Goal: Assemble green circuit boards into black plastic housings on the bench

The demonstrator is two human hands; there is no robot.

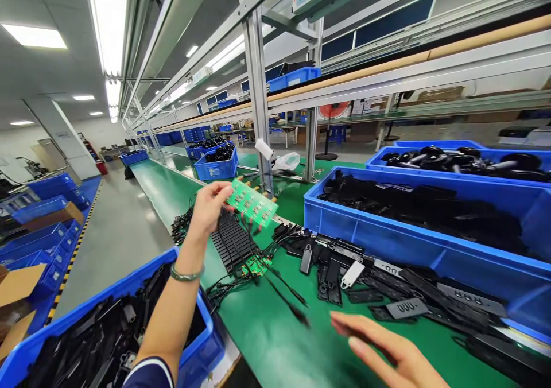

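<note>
My left hand (209, 207) is raised above the green bench (275, 342), fingers pinched on one end of a green circuit board (252, 203) with black wires hanging below it. A green bracelet sits on that wrist. My right hand (390, 350) hovers low at the front, fingers stretched out and apart, holding nothing. It is nearest to flat black plastic parts (400, 307) scattered on the bench. Beneath the board lie a ribbed black block (231, 240) and a second small green board (255, 266) among tangled cables.
A large blue bin (413, 244) of black parts stands at the right, another blue bin (460, 161) behind it. A blue bin (129, 296) of black pieces sits at my left front. A metal frame post (259, 89) rises behind the board. More blue bins line the aisle floor.
</note>
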